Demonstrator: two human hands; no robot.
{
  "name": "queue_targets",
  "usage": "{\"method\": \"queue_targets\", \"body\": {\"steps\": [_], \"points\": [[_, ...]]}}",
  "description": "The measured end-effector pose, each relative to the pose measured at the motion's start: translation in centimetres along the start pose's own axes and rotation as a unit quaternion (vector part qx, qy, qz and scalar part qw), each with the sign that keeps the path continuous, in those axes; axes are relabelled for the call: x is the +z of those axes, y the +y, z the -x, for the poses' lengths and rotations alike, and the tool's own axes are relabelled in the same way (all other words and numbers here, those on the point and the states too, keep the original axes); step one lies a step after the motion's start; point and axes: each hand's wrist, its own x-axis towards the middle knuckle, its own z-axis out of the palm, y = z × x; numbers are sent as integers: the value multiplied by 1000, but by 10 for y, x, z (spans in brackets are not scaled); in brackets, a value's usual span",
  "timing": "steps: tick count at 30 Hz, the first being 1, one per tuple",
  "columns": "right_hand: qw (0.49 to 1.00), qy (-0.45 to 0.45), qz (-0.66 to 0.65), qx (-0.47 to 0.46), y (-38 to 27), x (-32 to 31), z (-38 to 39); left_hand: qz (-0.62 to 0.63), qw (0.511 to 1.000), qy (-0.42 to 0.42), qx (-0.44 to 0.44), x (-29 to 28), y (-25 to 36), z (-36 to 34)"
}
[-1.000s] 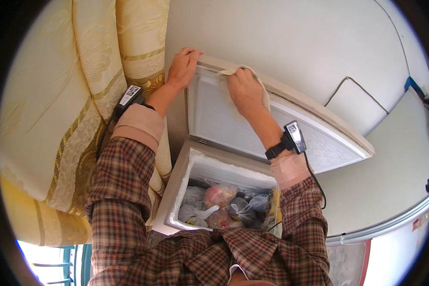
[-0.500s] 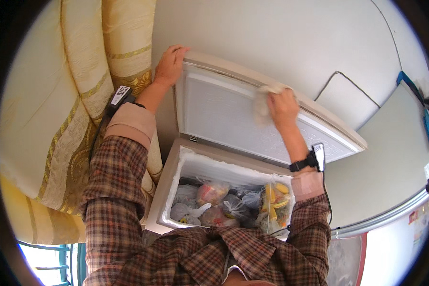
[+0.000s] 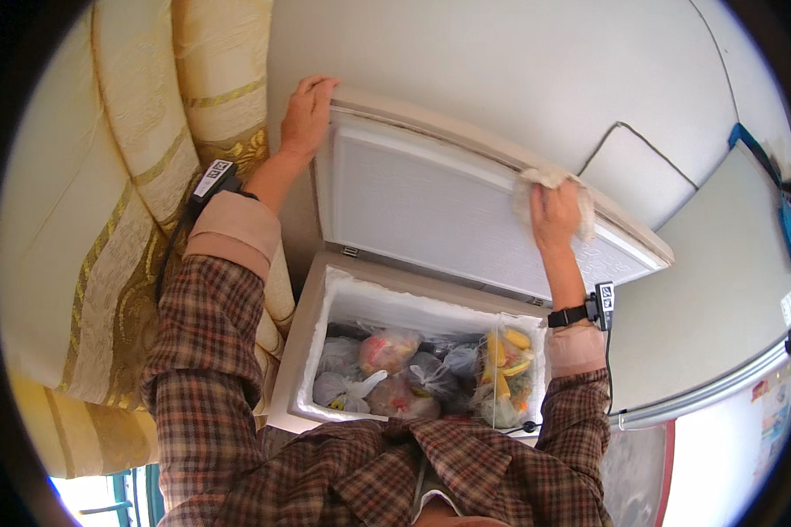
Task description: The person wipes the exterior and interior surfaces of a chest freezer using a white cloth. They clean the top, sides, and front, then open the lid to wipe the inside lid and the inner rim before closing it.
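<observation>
The lid (image 3: 422,193) of a chest freezer (image 3: 297,356) is raised, its pale inner panel facing me. At the lid's upper left corner my left hand (image 3: 308,121) is closed over the edge. My right hand (image 3: 557,215) presses a crumpled off-white cloth (image 3: 525,195) against the right part of the lid, at its upper border; part of the cloth is hidden behind the fingers. Below, frost lines the freezer walls. Inside lie several knotted plastic bags (image 3: 341,391), a bag with something reddish (image 3: 388,350), and a clear bag with yellow pieces (image 3: 507,351) at the right.
Cream and gold curtains (image 3: 123,202) hang close on the left, beside my arm. A white wall (image 3: 466,61) stands behind the lid. To the right is a large grey-green panel (image 3: 712,272) with a metal-coloured edge. A dark cable (image 3: 655,158) runs along the wall.
My right hand has moved the cloth to the right along the lid's upper border. My left hand stays on the lid's corner; the view has shifted slightly.
</observation>
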Motion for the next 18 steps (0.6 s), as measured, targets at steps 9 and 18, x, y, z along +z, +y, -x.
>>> {"method": "queue_targets", "body": {"steps": [9,18], "points": [[993,-14,-62,-101,-147,93,-85,128,990,-43,-49,-8,1,-5],[983,3,-113,-144,-223,142,-128,276,950,-58,-137,-7,7,-5]]}}
